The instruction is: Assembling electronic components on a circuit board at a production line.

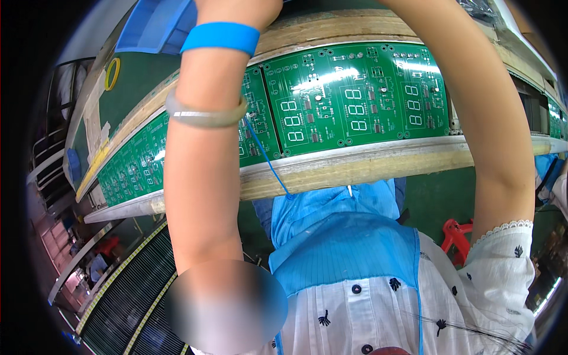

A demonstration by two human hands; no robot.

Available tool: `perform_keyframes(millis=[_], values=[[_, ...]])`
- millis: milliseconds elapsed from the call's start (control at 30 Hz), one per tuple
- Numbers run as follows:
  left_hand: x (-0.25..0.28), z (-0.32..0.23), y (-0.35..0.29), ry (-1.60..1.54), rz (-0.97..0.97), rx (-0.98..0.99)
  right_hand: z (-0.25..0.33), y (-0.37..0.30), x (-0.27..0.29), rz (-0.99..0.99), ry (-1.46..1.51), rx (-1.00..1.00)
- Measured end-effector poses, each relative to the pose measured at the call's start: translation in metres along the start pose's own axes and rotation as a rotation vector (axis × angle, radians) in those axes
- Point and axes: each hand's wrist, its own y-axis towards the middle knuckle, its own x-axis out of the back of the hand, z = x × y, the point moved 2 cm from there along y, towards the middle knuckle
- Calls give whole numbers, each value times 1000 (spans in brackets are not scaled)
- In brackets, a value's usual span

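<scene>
Both my arms stretch forward over a row of green circuit boards [331,127] lying on the bench rail. Of my left hand [242,10] only the part by the wrist shows at the top edge. Its fingers are cut off, so what it holds is hidden. My left forearm wears a blue wristband [220,38] and a pale bangle [206,115]. My right forearm leaves the picture at the top, and that hand is outside it. White digit outlines and small parts mark the boards, and a thin blue cord [266,155] hangs across them beside my left forearm.
A blue plastic bin [155,29] stands at the far left, near a yellow tape ring [112,74]. A wooden rail [331,161] runs along the near side of the boards. Black slotted racks [127,290] are at the lower left, and a red stool [455,239] is at the right.
</scene>
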Motion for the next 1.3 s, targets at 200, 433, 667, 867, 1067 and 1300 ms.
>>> perform_keyframes(millis=[200,433,667,867,1067,1300], values=[[-16,16,10,39,4,20,9,12,-2,-38,-14,-29],[-15,10,11,30,18,9,6,8,-10,-113,1,-39],[-16,19,5,140,-279,-81,0,8,8,-20,190,26],[3,19,6,-244,-458,-78,-18,43,-86,-230,-18,38],[34,19,-23,-869,-200,190,16,20,-5,-12,81,21],[31,20,-49,-1312,21,273,2,13,14,178,493,170]])
